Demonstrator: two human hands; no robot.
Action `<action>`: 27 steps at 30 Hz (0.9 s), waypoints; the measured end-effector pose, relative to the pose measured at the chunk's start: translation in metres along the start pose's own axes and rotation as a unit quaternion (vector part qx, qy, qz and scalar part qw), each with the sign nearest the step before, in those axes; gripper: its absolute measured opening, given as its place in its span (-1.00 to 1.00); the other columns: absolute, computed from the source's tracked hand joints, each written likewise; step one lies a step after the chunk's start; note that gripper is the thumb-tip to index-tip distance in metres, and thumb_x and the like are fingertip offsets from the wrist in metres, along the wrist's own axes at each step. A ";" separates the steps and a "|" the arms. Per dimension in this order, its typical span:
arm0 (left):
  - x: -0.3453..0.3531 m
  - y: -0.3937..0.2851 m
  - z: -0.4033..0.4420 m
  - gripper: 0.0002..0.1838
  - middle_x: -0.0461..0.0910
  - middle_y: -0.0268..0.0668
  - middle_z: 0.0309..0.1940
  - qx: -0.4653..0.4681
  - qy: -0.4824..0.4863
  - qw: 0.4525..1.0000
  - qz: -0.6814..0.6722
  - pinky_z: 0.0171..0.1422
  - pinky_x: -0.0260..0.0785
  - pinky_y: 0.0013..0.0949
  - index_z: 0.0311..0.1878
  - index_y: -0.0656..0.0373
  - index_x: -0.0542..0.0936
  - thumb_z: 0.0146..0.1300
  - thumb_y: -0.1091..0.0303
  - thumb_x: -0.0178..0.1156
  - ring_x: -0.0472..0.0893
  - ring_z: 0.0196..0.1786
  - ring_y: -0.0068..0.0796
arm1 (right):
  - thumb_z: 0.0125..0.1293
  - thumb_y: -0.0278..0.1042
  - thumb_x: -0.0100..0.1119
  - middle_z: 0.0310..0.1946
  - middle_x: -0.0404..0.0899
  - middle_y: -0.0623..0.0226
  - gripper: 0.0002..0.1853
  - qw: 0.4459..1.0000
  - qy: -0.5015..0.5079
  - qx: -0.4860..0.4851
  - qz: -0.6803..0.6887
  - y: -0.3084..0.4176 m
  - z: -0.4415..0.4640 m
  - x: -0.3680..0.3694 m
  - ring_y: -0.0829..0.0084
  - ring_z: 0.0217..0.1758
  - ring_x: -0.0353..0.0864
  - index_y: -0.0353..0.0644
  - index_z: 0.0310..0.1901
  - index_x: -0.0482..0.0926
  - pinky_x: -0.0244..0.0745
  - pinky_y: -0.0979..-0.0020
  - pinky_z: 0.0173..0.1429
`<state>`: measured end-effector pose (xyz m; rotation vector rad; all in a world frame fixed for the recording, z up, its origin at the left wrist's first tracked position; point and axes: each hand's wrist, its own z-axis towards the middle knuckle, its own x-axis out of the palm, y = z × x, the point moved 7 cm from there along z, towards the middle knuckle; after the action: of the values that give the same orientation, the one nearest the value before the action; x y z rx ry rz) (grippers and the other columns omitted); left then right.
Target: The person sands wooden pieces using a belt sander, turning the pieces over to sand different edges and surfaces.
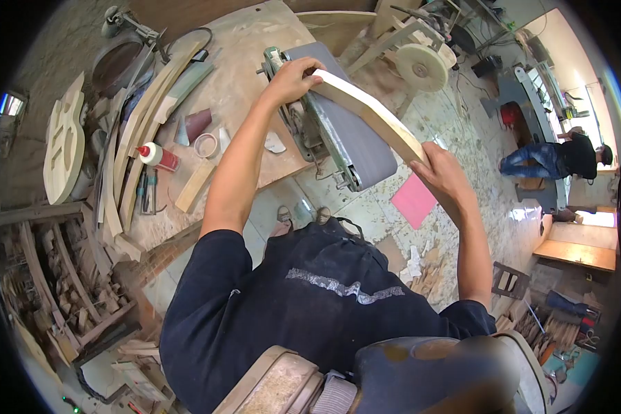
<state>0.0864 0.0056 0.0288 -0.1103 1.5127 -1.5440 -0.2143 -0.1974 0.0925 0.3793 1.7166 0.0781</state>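
Observation:
A curved strip of pale wood (369, 109) spans between my two hands above a belt sander (352, 141) with a dark grey belt. My left hand (295, 81) grips its far left end, the fingers wrapped round it near the sander's green metal frame. At the near right end, my right hand (443, 172) is closed on the wood, thumb on top and most fingers hidden beneath. Whether the strip's underside touches the belt, I cannot tell.
On the wooden workbench (248, 41) at left lie curved wood strips (148, 103), a glue bottle (159, 157), a tape roll (205, 145) and a wood block (195, 186). A pink sheet (414, 200) lies on the floor. Another person (559, 160) stands at far right.

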 end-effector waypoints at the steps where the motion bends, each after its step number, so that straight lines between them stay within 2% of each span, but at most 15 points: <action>1: 0.000 0.000 0.000 -0.72 0.72 -0.21 -0.08 -0.003 0.003 1.000 0.003 0.17 0.50 -0.26 0.07 0.17 0.69 0.31 0.43 0.40 0.68 -0.02 -0.30 | 0.38 -0.10 0.29 -0.12 0.61 -0.10 -0.60 1.000 -0.009 -0.012 0.005 0.002 -0.001 -0.001 -0.19 -0.01 0.62 -0.32 -0.05 0.51 0.50 -0.02 0.05; 5: 0.000 -0.005 0.001 -0.72 0.72 -0.20 -0.06 -0.006 0.012 1.000 0.028 0.17 0.50 -0.25 0.07 0.18 0.69 0.31 0.44 0.40 0.68 -0.03 -0.29 | 0.41 -0.18 0.28 -0.05 0.62 -0.10 -0.58 0.999 -0.027 -0.017 0.026 0.007 -0.008 -0.004 -0.18 0.03 0.62 -0.30 0.13 0.47 0.50 -0.02 0.09; 8: 0.004 -0.005 0.001 -0.72 0.73 -0.19 -0.07 0.006 0.006 0.999 0.032 0.16 0.50 -0.25 0.07 0.18 0.69 0.30 0.43 0.40 0.68 -0.02 -0.29 | 0.42 -0.23 0.28 -0.01 0.62 -0.06 -0.41 0.989 -0.115 -0.092 -0.009 -0.014 -0.004 0.003 -0.13 0.08 0.62 -0.17 0.42 0.37 0.51 -0.01 0.13; 11: 0.007 -0.012 -0.002 -0.71 0.75 -0.17 -0.10 -0.007 0.005 1.000 0.029 0.14 0.51 -0.25 0.07 0.19 0.70 0.30 0.40 0.41 0.70 -0.01 -0.29 | 0.41 -0.26 0.30 -0.02 0.63 -0.01 -0.22 0.993 -0.086 -0.078 -0.026 -0.036 0.007 0.000 -0.07 0.08 0.62 0.04 0.61 0.20 0.52 0.02 0.16; 12: 0.008 -0.013 -0.005 -0.71 0.75 -0.16 -0.12 -0.017 0.008 0.999 0.029 0.14 0.51 -0.24 0.07 0.19 0.70 0.29 0.39 0.42 0.71 -0.01 -0.28 | 0.40 -0.31 0.30 -0.08 0.61 0.03 -0.16 0.993 -0.084 -0.066 -0.045 -0.039 0.012 -0.002 -0.05 0.02 0.62 0.19 0.65 0.13 0.52 0.03 0.13; 15: 0.010 -0.011 -0.004 -0.71 0.77 -0.16 -0.16 -0.018 0.000 1.000 0.021 0.11 0.53 -0.24 0.05 0.19 0.71 0.29 0.37 0.43 0.72 -0.03 -0.28 | 0.41 -0.36 0.27 -0.15 0.58 0.06 -0.16 0.996 -0.045 -0.054 -0.052 -0.039 0.020 -0.009 -0.03 -0.04 0.60 0.27 0.65 0.13 0.51 0.02 0.08; 16: 0.008 -0.012 -0.004 -0.69 0.77 -0.11 -0.20 -0.008 -0.004 1.000 0.012 0.01 0.52 -0.20 0.05 0.20 0.72 0.26 0.34 0.47 0.72 -0.14 -0.23 | 0.42 -0.40 0.25 -0.22 0.54 0.10 -0.16 0.995 -0.052 -0.066 -0.055 -0.037 0.021 -0.011 0.01 -0.10 0.59 0.35 0.64 0.13 0.49 0.00 0.04; 19: 0.002 -0.013 -0.008 -0.69 0.78 -0.13 -0.18 -0.026 0.003 1.000 -0.002 0.04 0.53 -0.22 0.04 0.19 0.73 0.26 0.34 0.47 0.74 -0.12 -0.24 | 0.41 -0.41 0.25 -0.26 0.51 0.12 -0.17 0.994 -0.033 -0.058 -0.082 -0.030 0.024 -0.011 0.04 -0.14 0.58 0.37 0.64 0.15 0.49 0.01 0.03; 22: -0.005 -0.008 -0.008 -0.70 0.78 -0.19 -0.14 -0.044 0.012 0.999 0.010 0.10 0.53 -0.27 0.07 0.20 0.72 0.30 0.39 0.43 0.73 -0.05 -0.34 | 0.41 -0.42 0.26 -0.29 0.49 0.12 -0.17 0.994 -0.043 -0.089 -0.052 -0.017 0.025 -0.012 0.05 -0.17 0.57 0.37 0.63 0.17 0.49 0.03 0.02; 27: 0.000 0.002 0.005 -0.70 0.78 -0.20 -0.14 -0.034 0.022 0.999 0.004 0.11 0.53 -0.29 0.08 0.21 0.71 0.31 0.39 0.42 0.72 -0.06 -0.39 | 0.38 -0.38 0.30 -0.24 0.55 0.08 -0.16 0.997 -0.009 -0.073 -0.033 -0.005 0.014 -0.015 0.01 -0.11 0.59 0.31 0.63 0.18 0.48 0.03 0.05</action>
<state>0.0904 0.0025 0.0285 -0.1085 1.5984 -1.4978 -0.2001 -0.2088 0.1029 0.2140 1.6921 0.1512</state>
